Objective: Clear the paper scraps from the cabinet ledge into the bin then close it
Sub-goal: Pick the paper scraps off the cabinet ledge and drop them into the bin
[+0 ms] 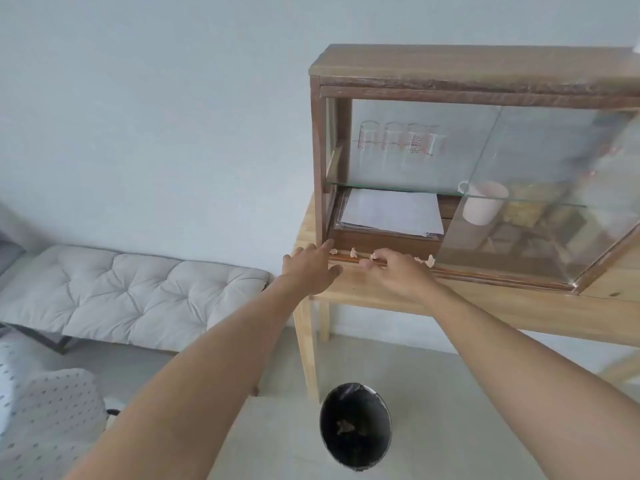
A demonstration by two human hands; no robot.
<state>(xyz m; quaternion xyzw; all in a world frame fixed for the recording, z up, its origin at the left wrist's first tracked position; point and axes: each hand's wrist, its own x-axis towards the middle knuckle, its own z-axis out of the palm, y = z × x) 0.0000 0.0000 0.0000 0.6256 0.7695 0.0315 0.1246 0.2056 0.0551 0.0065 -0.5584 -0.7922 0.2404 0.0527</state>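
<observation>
the little paper scraps point(353, 252) lie in a row along the cabinet ledge point(485, 273), going left to right, and the right hand point(398, 271) is on them with its fingers point(372, 261) curled together, maybe pinching one. the left hand point(310, 270) is just left of them, fingers spread and holding nothing. the bin point(355, 424) sits open on the floor, right under the hands, beside the wooden tabletop point(519, 306) leg.
</observation>
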